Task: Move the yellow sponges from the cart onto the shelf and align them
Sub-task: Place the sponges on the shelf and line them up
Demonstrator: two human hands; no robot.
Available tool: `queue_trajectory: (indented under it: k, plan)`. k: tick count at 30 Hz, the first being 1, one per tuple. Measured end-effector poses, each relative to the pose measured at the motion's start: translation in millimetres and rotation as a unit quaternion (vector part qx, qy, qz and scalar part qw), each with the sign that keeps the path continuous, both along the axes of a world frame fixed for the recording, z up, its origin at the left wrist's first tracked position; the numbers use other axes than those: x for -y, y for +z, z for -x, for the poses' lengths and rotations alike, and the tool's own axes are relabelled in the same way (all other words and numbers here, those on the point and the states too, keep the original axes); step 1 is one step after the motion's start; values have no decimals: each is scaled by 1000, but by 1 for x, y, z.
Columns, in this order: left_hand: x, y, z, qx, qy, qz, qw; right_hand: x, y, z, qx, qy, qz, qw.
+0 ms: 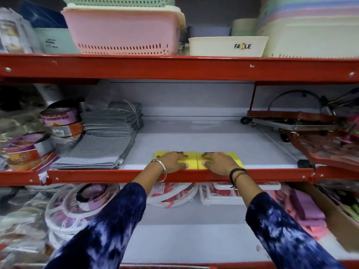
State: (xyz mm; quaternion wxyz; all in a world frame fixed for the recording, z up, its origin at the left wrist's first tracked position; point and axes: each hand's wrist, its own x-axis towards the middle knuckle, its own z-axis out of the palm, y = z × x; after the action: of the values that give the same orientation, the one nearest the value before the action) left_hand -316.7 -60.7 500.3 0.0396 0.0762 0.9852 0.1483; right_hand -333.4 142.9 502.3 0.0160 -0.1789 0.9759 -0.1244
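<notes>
Two yellow sponges lie side by side at the front edge of the middle shelf [194, 140], touching along a seam. My left hand [172, 161] rests flat on the left sponge [191, 160], fingers spread over its top. My right hand [218, 162] presses flat on the right sponge [238, 160] in the same way. Each hand covers most of its sponge. The cart is out of view.
Stacked grey cloths [108, 136] and tape rolls [60, 117] fill the shelf's left. A red metal rack with wheels [291, 121] stands at the right. The red shelf rail [116, 175] runs just in front of the sponges. Pink and white baskets [124, 30] sit above.
</notes>
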Motion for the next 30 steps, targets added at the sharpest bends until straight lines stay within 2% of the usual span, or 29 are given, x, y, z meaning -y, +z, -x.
queue_trajectory:
  k: [9,12,15,20,24,30]
  plan:
    - [-10,0,-10,12,20,15,1000,6,-3,-8,-13,-16,-8,1000]
    - [-6,9,-12,-7,10,-25,1000,9,3,-10,-13,-2,1,1000]
    - [17,23,-12,-22,44,-68,996,17,10,-11,-13,38,31,999]
    - [49,29,-15,58,65,36,996,29,15,-6,30,70,33,997]
    - [48,20,-19,54,54,50,996,29,12,-2,65,77,17,995]
    - [50,17,-22,50,54,56,996,31,10,4,66,68,4,996]
